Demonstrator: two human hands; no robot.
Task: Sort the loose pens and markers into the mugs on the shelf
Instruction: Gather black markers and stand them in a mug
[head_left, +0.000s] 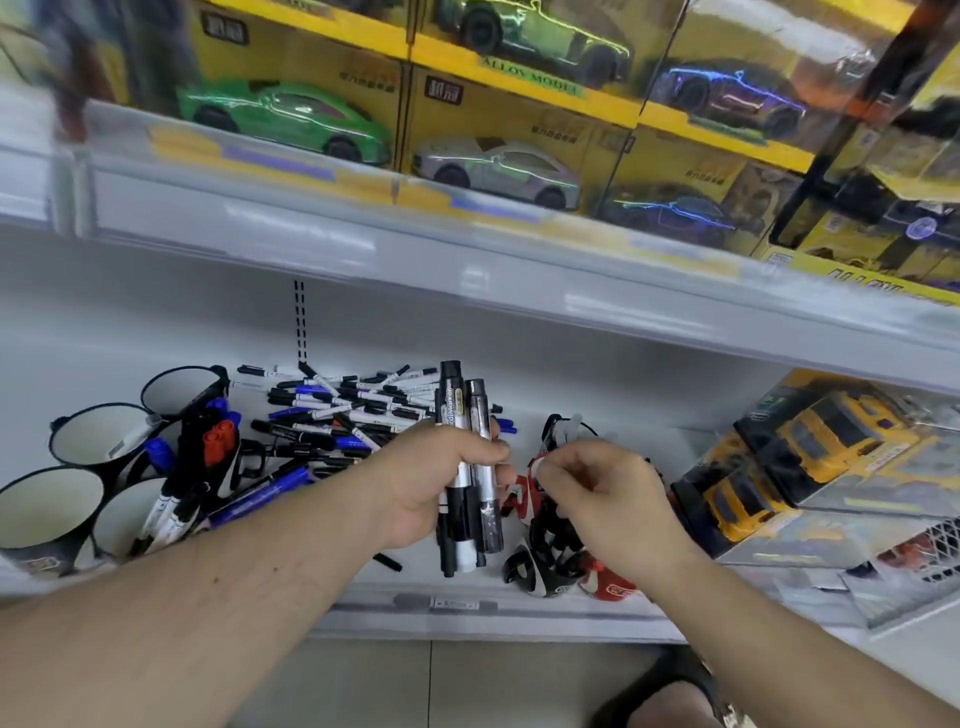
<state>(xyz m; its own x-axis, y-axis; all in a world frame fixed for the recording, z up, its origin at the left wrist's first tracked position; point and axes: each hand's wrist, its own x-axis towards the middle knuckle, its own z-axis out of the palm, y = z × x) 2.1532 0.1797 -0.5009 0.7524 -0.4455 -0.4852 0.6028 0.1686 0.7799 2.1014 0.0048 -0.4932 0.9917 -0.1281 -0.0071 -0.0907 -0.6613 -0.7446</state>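
We gripped a bundle of black-and-silver thick markers (467, 478) upright in our left hand (431, 488), fingers curled round it, while our right hand (597, 493) pinched at a red-and-black item we could not identify. We judged this the gathering step; next, the bundle needed carrying left to the black white-lined mugs (98, 436). Beyond lay the loose pile of slim black and blue pens (343, 410) on the white shelf (545, 608). One barrel read "Marker"; yellow boxes (524, 78) above read "ALLOY MODEL".

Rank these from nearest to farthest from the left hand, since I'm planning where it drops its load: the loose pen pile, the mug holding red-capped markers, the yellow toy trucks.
From the left hand:
1. Loose pen pile, just behind it.
2. Mug holding red-capped markers, off to its left.
3. Yellow toy trucks, far right, beyond the right hand.
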